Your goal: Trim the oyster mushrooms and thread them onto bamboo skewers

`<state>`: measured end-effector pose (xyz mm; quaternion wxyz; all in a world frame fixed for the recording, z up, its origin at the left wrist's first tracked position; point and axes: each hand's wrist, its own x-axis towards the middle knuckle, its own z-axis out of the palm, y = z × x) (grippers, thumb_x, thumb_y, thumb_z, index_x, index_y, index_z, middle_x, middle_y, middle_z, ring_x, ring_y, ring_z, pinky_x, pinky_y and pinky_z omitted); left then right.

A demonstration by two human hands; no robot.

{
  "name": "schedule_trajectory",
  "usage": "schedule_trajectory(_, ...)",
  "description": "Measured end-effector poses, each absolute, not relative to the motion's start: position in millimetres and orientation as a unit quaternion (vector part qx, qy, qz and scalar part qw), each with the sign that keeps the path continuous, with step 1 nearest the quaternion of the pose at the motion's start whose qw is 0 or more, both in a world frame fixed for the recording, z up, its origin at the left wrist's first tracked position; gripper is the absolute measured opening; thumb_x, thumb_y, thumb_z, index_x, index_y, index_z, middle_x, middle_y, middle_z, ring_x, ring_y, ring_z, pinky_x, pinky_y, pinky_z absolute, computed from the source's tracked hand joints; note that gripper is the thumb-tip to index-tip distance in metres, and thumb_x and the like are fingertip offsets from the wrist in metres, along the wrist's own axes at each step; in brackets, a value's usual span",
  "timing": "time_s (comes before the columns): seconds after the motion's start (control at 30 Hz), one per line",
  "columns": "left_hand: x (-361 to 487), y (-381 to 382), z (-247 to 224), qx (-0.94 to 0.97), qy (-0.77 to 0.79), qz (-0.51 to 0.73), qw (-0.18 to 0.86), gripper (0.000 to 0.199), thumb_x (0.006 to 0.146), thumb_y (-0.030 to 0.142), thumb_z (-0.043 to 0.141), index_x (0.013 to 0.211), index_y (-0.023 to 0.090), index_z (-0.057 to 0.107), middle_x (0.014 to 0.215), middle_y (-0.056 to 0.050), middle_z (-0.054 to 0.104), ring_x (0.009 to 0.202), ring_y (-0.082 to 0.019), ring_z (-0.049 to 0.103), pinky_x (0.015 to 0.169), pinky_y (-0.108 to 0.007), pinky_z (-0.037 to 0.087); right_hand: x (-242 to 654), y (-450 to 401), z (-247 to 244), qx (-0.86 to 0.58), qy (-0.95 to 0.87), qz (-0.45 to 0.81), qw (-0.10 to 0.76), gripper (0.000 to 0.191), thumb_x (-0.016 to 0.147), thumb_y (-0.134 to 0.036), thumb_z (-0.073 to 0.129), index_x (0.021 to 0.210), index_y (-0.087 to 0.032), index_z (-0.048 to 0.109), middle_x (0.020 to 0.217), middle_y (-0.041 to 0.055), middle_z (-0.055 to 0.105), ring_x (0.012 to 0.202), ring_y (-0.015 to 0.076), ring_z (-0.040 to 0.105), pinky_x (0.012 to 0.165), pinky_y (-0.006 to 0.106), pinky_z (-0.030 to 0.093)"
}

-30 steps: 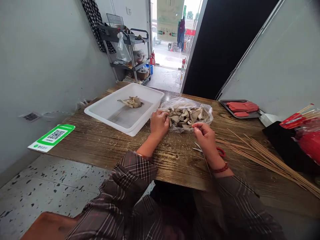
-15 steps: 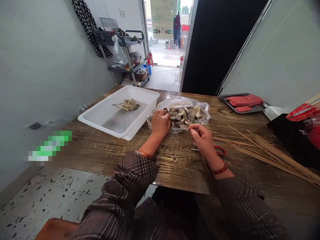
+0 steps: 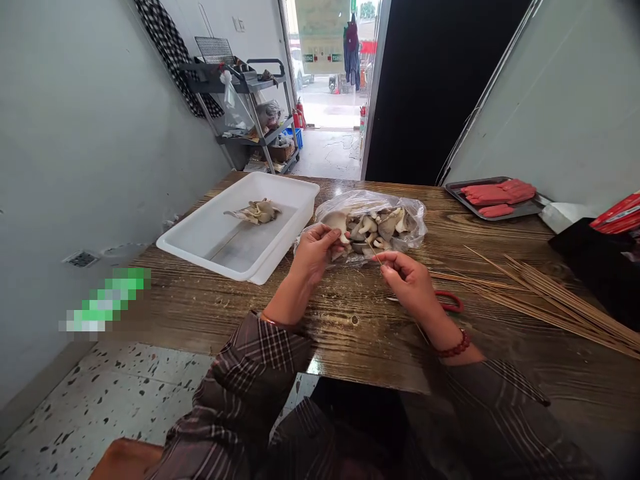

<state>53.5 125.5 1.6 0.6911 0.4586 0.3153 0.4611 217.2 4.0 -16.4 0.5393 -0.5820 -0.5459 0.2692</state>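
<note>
Between the fingers and thumb of my left hand point(image 3: 313, 251) is a grey oyster mushroom point(image 3: 336, 221), its cap raised at the left of the clear plastic bag point(image 3: 414, 212). More oyster mushrooms point(image 3: 385, 225) lie loose in the bag. My right hand point(image 3: 409, 280) pinches a thin bamboo skewer point(image 3: 371, 248), its upper end pointing up and left toward the mushrooms. No mushroom is visible on that skewer. Left of the bag, a white plastic tub point(image 3: 200, 241) holds a small cluster of mushrooms point(image 3: 256, 211) on a skewer.
Red-handled scissors point(image 3: 453, 302) lie partly behind my right wrist. Loose bamboo skewers point(image 3: 555, 300) spread across the right of the wooden table point(image 3: 345, 340). Beyond them stand a dark tray of pinkish-red packs point(image 3: 500, 193) and a black box point(image 3: 585, 267). A grey cart point(image 3: 250, 107) is behind the table.
My left hand has come up out of the bag's left side with a mushroom in its fingers. The right hand still pinches the skewer, much as before. The view has shifted slightly.
</note>
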Motion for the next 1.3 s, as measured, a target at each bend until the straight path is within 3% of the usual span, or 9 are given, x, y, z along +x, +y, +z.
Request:
schedule_trajectory(0.23, 57, 119, 5, 0.418, 0.296, 0.449, 0.732, 0.035, 0.065, 0.021, 0.087, 0.090, 0.011, 0.064, 0.081, -0.005, 0.074, 0.075, -0.015, 0.073, 0.070, -0.024, 0.060, 212, 3, -16, -0.586, -0.576, 0.246, 0.515, 0.028, 0.083, -0.030, 0.057, 0.098, -0.018, 0.077, 0.056, -0.0051, 0.046, 0.051, 0.0097, 0.038, 0.051, 0.024, 0.030)
schedule_trajectory(0.43, 62, 113, 3, 0.412, 0.287, 0.463, 0.731, 0.040, 0.057, 0.021, 0.091, 0.083, 0.012, 0.062, 0.067, 0.003, 0.065, 0.055, -0.005, 0.060, 0.047, -0.014, 0.044, 211, 5, -20, -0.583, -0.595, 0.230, 0.503, 0.030, 0.083, -0.031, 0.059, 0.101, -0.017, 0.078, 0.059, -0.0035, 0.054, 0.052, 0.0104, 0.043, 0.053, 0.024, 0.035)
schedule_trajectory(0.67, 61, 105, 9, 0.435, 0.276, 0.419, 0.748, 0.059, 0.062, 0.024, 0.089, 0.111, 0.016, 0.058, 0.078, 0.001, 0.068, 0.060, -0.009, 0.065, 0.055, -0.021, 0.052, 213, 5, -22, -0.592, -0.575, 0.220, 0.520, 0.032, 0.085, -0.032, 0.059, 0.105, -0.017, 0.079, 0.059, -0.0030, 0.056, 0.052, 0.0104, 0.042, 0.052, 0.024, 0.034)
schedule_trajectory(0.83, 59, 107, 9, 0.435, 0.264, 0.415, 0.754, 0.042, 0.069, 0.030, 0.084, 0.098, 0.017, 0.057, 0.075, 0.000, 0.070, 0.063, -0.012, 0.068, 0.059, -0.024, 0.056, 213, 5, -21, -0.587, -0.573, 0.222, 0.527, 0.032, 0.084, -0.033, 0.059, 0.104, -0.017, 0.079, 0.061, -0.0023, 0.059, 0.052, 0.0106, 0.043, 0.053, 0.025, 0.036)
schedule_trajectory(0.97, 60, 108, 7, 0.438, 0.287, 0.417, 0.743, 0.037, 0.068, 0.025, 0.085, 0.086, 0.016, 0.053, 0.071, 0.002, 0.068, 0.060, -0.010, 0.066, 0.059, -0.021, 0.055, 213, 5, -20, -0.585, -0.577, 0.217, 0.527, 0.032, 0.084, -0.032, 0.059, 0.103, -0.017, 0.079, 0.062, -0.0014, 0.061, 0.052, 0.0108, 0.045, 0.054, 0.025, 0.037)
schedule_trajectory(1.2, 61, 109, 6, 0.436, 0.282, 0.422, 0.743, 0.041, 0.068, 0.025, 0.085, 0.096, 0.016, 0.058, 0.076, 0.000, 0.070, 0.062, -0.009, 0.066, 0.060, -0.021, 0.054, 211, 4, -18, -0.585, -0.579, 0.215, 0.525, 0.032, 0.083, -0.031, 0.058, 0.102, -0.017, 0.080, 0.066, 0.0001, 0.067, 0.052, 0.0111, 0.047, 0.053, 0.025, 0.038)
schedule_trajectory(1.3, 61, 108, 6, 0.441, 0.277, 0.416, 0.746, 0.039, 0.065, 0.025, 0.086, 0.091, 0.015, 0.059, 0.074, 0.000, 0.070, 0.061, -0.009, 0.065, 0.057, -0.019, 0.052, 212, 5, -19, -0.589, -0.577, 0.213, 0.525, 0.033, 0.084, -0.031, 0.057, 0.103, -0.016, 0.080, 0.065, 0.0000, 0.067, 0.051, 0.0105, 0.046, 0.052, 0.024, 0.037)
